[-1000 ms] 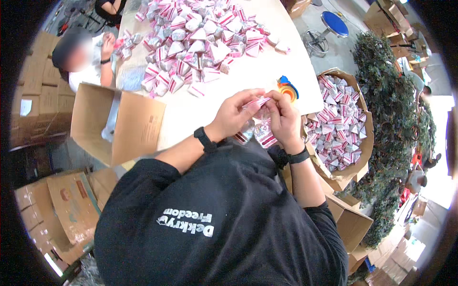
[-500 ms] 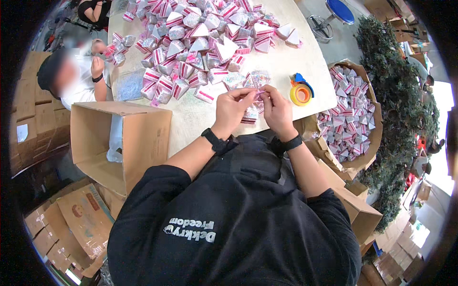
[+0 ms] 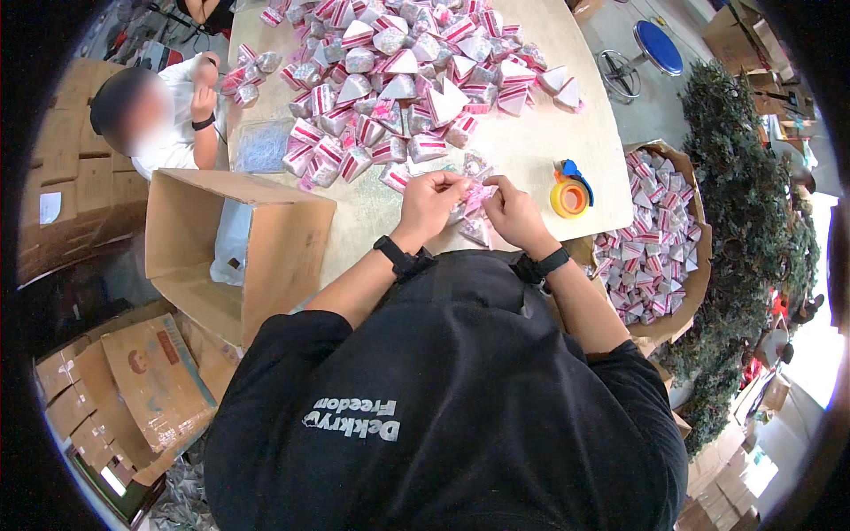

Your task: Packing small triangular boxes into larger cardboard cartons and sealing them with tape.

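Observation:
At the table's near edge, my left hand [image 3: 428, 211] pinches the left side of a crinkled pink-and-clear plastic wrapper [image 3: 475, 196]. My right hand [image 3: 517, 216], fingers bent together, grips its right side. Just below the wrapper, between my hands, sits a wedge-shaped piece [image 3: 476, 232] with pink and white on it; whether it lies inside the wrapper I cannot tell. Another clear-wrapped piece [image 3: 478, 165] lies just beyond my fingers. Farther off spreads a big heap of cake-slice-shaped pieces [image 3: 403, 64], white with dark pink stripes, many in clear wrapping.
An orange-yellow tape roll on a blue dispenser [image 3: 571, 196] lies right of my hands. A carton [image 3: 288, 257] stands open at left, and a large bin [image 3: 699, 265] of wrapped wedges at right. Across the left corner sits a co-worker [image 3: 177, 115]. A blue stool [image 3: 658, 48] stands beyond.
My hands have drawn slightly apart, and more of the pink wrapper shows between them. The whole view has shifted a little; the co-worker's hand has risen.

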Available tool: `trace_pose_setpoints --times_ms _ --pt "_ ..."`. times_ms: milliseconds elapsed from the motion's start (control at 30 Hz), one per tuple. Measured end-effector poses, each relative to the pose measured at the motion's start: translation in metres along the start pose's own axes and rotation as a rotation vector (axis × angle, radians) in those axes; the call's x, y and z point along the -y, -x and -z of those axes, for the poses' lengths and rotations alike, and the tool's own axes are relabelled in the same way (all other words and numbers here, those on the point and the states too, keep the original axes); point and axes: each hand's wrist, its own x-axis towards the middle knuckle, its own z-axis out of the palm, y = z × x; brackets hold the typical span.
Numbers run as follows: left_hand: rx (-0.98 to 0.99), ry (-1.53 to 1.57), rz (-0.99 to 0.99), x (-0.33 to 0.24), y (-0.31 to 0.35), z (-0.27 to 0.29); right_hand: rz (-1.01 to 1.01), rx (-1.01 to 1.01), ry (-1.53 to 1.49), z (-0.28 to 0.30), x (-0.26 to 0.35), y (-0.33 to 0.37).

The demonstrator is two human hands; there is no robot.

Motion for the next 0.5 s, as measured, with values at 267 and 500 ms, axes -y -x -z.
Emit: trace_pose_setpoints --times_ms 267,500 --pt "0.083 -0.114 -0.015 -0.015 -0.021 -0.007 -0.043 -0.027 -0.105 0.0 0.004 -0.022" --pt "-0.014 -0.105 0.084 0.02 -0.024 0.003 -0.063 -0.077 -0.146 -0.006 -0.006 -0.027"
